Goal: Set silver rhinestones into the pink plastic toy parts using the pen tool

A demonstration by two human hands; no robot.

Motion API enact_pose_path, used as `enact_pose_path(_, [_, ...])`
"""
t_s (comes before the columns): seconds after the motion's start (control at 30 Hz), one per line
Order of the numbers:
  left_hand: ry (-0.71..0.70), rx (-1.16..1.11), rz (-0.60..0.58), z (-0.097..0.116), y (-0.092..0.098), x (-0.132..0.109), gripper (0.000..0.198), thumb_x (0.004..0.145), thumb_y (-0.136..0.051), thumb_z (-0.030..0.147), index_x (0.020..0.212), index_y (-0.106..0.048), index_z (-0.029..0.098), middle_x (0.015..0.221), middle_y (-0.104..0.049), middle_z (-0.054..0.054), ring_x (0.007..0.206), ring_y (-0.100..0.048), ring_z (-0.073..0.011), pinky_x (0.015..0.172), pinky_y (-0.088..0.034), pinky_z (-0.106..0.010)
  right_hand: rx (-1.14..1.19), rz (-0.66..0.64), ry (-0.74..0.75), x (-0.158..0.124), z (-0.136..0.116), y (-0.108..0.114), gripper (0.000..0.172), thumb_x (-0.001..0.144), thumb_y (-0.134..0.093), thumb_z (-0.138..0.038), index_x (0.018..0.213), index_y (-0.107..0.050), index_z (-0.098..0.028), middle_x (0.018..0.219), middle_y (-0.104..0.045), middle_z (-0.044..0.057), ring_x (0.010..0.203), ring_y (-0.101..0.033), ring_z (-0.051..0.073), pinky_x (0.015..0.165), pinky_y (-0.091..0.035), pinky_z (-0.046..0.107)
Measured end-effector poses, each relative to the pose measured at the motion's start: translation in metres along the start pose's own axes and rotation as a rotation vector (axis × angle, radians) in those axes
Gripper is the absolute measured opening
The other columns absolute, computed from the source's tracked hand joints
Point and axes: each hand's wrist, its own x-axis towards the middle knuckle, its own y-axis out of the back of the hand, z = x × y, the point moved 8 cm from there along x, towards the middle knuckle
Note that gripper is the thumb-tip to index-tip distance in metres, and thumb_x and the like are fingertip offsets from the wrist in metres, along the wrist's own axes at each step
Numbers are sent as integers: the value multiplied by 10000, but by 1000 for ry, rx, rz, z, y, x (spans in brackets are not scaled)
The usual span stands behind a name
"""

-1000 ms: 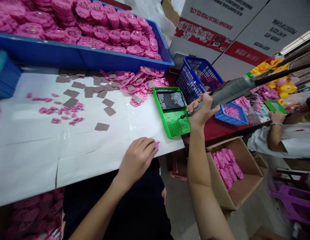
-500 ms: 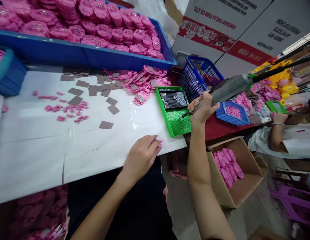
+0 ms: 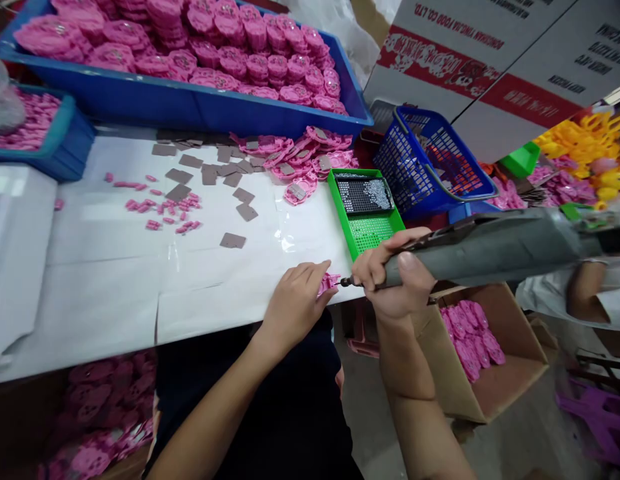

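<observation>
Near the table's front edge, my left hand (image 3: pixel 299 300) is closed around a pink plastic part (image 3: pixel 329 283), which its fingers mostly cover. My right hand (image 3: pixel 394 273) grips a grey electric screwdriver (image 3: pixel 490 250) held nearly level, its dark bit pointing left. The bit's tip meets the right end of the pink part, though whether a screw sits there is too small to see. Just beyond my right hand lies a green tray (image 3: pixel 346 223) with a black perforated plate (image 3: pixel 363 195) holding many small silvery screws.
Grey flat plates (image 3: pixel 233 240) and small pink pegs (image 3: pixel 183 205) lie scattered on the white tabletop (image 3: pixel 215 280). Pink shells (image 3: pixel 300 189) are heaped behind them. A long blue bin (image 3: pixel 190 100), a blue basket (image 3: pixel 415 180) and a cardboard box (image 3: pixel 515 360) stand around. Another person's arm (image 3: pixel 587 290) shows at right.
My right hand has brought the screwdriver down and left, from over the green tray to the pink part. My left hand still holds that part. The head view has shifted left.
</observation>
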Motion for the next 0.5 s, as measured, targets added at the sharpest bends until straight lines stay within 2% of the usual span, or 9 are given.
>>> enact_pose_path(0.17, [8,-23,18,-1,0,-1,447,965,-702,299,1353,-530,158,1187,-742,-117,1071,-683,-280,880,-538,-412,18,83,-62,2,14,12,170,887,-654,-372,887,-541,-245,467,-453,-127,304,-347,69,365,-384,218])
enact_pose_path(0.37, [-3,-48,26,1,-2,-2,403,967,-694,279,1323,-544,164,1193,-743,-111,1052,-685,-280,869,-542,-413,-45,111,-142,-2,20,9,273,842,-684,-444,873,-501,-244,447,-423,-136,300,-347,67,356,-356,213])
enact_pose_path(0.5, [12,-45,10,2,-2,-2,387,974,-670,269,1325,-551,162,1185,-744,-109,1048,-682,-286,858,-545,-422,-44,105,-165,-4,20,7,275,833,-686,-442,876,-496,-247,443,-422,-139,304,-347,69,364,-364,220])
